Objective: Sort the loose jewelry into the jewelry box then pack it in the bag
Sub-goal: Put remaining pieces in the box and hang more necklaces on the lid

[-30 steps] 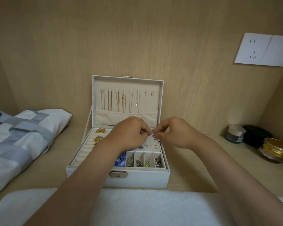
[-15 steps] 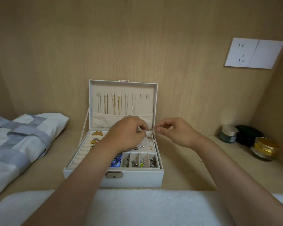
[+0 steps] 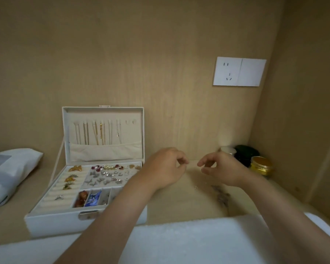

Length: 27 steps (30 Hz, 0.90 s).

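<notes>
The white jewelry box [image 3: 51,221] stands open at the left, its lid [image 3: 105,153] upright with several chains hanging inside. Its tray holds rings, studs, pearls and brooches. Both my hands hover over the wooden shelf, right of the box. My left hand [image 3: 165,167] has its fingers curled in, and whether its fingertips pinch something tiny is unclear. My right hand [image 3: 222,168] is loosely curled with thumb and forefinger apart and nothing visible between them. Small loose jewelry [image 3: 222,197] and a tiny stud [image 3: 195,187] lie on the shelf under the hands. The white-and-grey bag [image 3: 11,168] lies at the far left.
Three cosmetic jars, silver-lidded [image 3: 227,150], dark [image 3: 245,154] and gold [image 3: 262,165], stand in the back right corner. A wall socket [image 3: 239,71] sits on the back panel. A white towel [image 3: 189,241] covers the front edge. Wooden walls close in behind and on the right.
Both hands left the box's stud tray and moved right over the bare shelf, and they have drawn apart. The view has swung right, so the box now sits at the left.
</notes>
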Available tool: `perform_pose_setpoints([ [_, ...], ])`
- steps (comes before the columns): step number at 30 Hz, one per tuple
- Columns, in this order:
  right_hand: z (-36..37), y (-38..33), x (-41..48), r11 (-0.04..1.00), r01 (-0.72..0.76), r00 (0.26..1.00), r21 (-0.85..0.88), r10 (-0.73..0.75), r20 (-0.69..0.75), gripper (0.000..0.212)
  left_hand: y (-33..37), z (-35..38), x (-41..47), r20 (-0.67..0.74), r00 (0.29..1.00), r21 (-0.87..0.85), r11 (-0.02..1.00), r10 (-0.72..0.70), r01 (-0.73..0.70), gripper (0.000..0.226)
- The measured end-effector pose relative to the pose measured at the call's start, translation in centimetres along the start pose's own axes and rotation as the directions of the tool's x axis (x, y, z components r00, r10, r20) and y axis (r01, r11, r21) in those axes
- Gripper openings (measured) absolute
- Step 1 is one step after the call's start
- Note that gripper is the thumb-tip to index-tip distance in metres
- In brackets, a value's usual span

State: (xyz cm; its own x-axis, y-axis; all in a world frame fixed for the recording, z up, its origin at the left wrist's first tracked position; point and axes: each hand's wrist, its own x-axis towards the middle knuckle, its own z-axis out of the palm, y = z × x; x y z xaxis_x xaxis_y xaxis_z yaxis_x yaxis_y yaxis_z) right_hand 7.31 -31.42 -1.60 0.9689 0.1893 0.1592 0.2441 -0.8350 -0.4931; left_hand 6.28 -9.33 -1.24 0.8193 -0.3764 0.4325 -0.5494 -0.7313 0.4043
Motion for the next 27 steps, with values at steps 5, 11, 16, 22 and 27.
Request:
perform_pose_setpoints([
  [5, 0.3, 2.8, -1.1, 0.997, -0.047, 0.996, -0.063, 0.051, 0.067, 0.021, 1.3, 4.6, 1.5, 0.185, 0.982, 0.011, 1.000, -0.029, 0.027, 0.024],
  [11, 0.6, 3.2, -0.6, 0.997, -0.024, 0.997, -0.075, 0.029, 0.076, 0.021, 0.6, 7.2, 1.4, 0.250, 0.968, 0.056, 0.998, -0.034, 0.020, 0.034],
  [16, 1.4, 3.1, -0.1, 0.998, -0.001, 0.995, -0.057, 0.007, 0.101, 0.019, 0.2, 7.0, 0.9, 0.231, 0.973, 0.044, 0.999, -0.004, -0.006, 0.035],
  [22, 1.9, 3.1, 0.0, 0.997, 0.008, 0.997, -0.079, -0.002, 0.073, 0.010, 0.3, 7.2, 0.7, 0.209, 0.978, 0.062, 0.998, 0.008, -0.021, 0.021],
  [27, 2.0, 2.9, -0.2, 0.998, -0.002, 1.000, -0.058, 0.003, 0.019, 0.009, 0.5, 7.2, 0.6, 0.170, 0.985, 0.043, 0.999, -0.012, 0.005, 0.007],
])
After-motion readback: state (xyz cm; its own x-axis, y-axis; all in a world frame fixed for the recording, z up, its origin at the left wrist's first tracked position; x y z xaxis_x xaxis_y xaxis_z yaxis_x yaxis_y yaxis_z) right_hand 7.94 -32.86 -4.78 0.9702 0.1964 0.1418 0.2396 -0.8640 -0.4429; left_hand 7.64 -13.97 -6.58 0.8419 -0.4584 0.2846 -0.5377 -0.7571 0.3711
